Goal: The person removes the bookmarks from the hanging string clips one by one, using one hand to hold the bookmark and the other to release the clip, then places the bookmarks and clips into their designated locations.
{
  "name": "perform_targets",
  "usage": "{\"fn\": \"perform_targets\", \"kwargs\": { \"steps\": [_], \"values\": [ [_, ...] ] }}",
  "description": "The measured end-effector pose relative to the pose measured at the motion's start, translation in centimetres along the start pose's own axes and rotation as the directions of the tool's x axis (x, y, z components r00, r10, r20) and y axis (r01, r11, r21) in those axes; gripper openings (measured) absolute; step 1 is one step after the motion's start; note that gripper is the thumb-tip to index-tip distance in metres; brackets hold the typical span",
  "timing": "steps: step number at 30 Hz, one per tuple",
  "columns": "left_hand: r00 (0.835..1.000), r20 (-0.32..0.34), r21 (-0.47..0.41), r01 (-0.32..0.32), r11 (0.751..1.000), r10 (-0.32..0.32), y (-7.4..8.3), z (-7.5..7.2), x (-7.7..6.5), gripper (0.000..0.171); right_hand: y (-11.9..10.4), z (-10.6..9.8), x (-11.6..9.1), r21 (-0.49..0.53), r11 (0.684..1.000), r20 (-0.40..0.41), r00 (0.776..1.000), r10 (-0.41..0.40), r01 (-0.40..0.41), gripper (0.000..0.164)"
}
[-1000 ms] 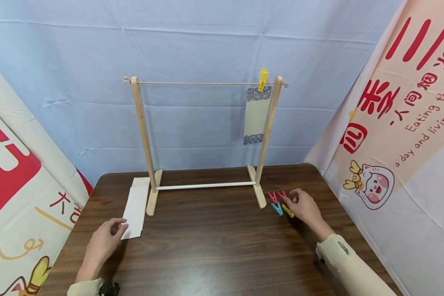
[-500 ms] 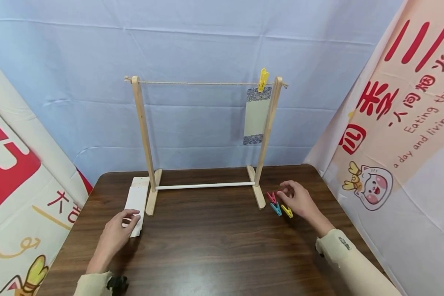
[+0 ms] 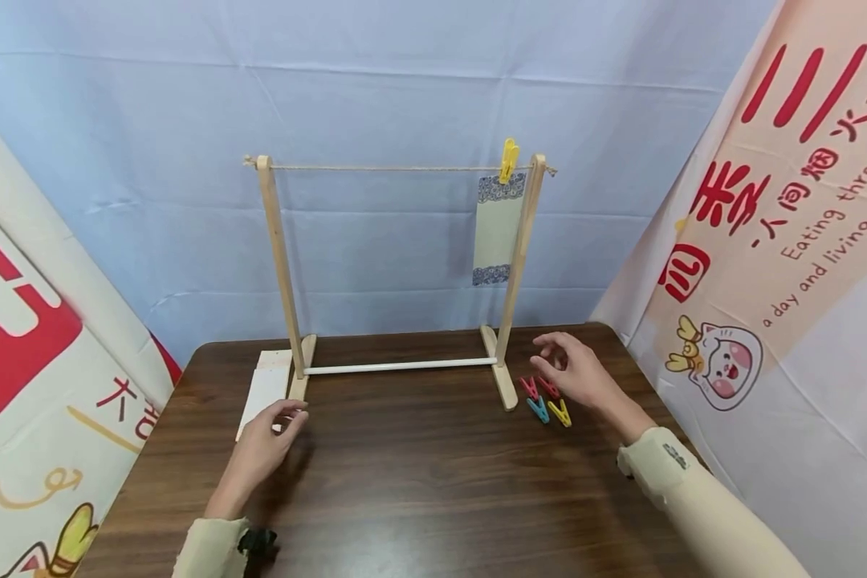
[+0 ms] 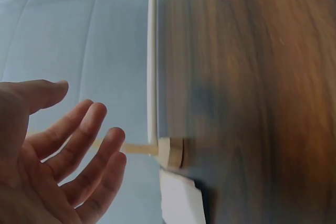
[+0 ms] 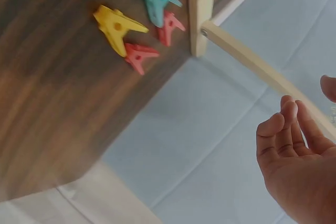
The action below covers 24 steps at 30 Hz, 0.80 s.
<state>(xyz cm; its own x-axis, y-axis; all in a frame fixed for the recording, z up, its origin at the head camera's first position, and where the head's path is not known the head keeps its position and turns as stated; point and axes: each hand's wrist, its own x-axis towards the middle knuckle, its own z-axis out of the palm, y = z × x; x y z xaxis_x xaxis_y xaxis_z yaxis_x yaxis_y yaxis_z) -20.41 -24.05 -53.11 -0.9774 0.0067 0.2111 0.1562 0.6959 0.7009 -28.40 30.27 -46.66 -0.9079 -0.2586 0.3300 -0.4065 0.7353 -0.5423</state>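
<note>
My left hand point(image 3: 263, 441) hovers by the front of a stack of white cards point(image 3: 266, 393), fingers loosely bent and nothing in them; the left wrist view shows the thumb apart from the fingers point(image 4: 86, 153). My right hand point(image 3: 574, 369) is raised just behind several small clothespins, also holding nothing. Two are red point(image 5: 139, 57), one is blue point(image 3: 538, 409) and one yellow point(image 5: 118, 27); they lie together on the table. On the rope point(image 3: 390, 168) of the wooden rack point(image 3: 278, 265), a yellow clothespin point(image 3: 509, 160) holds a card with patterned blue ends point(image 3: 497, 233).
The rack stands at the back of the dark wooden table point(image 3: 405, 482), a white bar point(image 3: 400, 367) joining its feet. A pale blue cloth point(image 3: 383, 96) hangs behind, with printed banners point(image 3: 787, 201) at both sides.
My left hand has moved right and forward, from the left of the cards to their front right edge. The right hand has lifted away from the clothespins, forward and slightly left.
</note>
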Motion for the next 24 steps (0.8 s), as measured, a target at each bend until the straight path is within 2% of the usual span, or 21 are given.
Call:
{"fn": "perform_targets", "kwargs": {
  "steps": [5,11,16,24],
  "values": [
    [1.000,0.000,-0.041,-0.007,0.999,0.007,0.9,1.0,0.8,0.025,-0.8,-0.6,1.0,-0.027,0.999,-0.019,0.999,-0.032,0.032,0.031],
    [1.000,-0.018,-0.086,-0.026,0.996,0.024,2.3,1.7,1.8,0.024,-1.8,-1.4,1.8,-0.016,0.999,-0.031,0.998,-0.050,0.049,0.033],
    [0.999,-0.008,-0.117,-0.040,0.992,0.039,3.3,2.3,2.4,0.024,-2.6,-2.1,2.4,-0.018,0.996,-0.046,0.996,-0.083,0.082,0.033],
    [0.997,-0.018,-0.139,-0.074,0.988,0.072,4.9,2.5,3.5,0.026,-4.0,-3.7,3.5,-0.035,0.988,-0.086,0.984,-0.154,0.151,0.031]
  ]
}}
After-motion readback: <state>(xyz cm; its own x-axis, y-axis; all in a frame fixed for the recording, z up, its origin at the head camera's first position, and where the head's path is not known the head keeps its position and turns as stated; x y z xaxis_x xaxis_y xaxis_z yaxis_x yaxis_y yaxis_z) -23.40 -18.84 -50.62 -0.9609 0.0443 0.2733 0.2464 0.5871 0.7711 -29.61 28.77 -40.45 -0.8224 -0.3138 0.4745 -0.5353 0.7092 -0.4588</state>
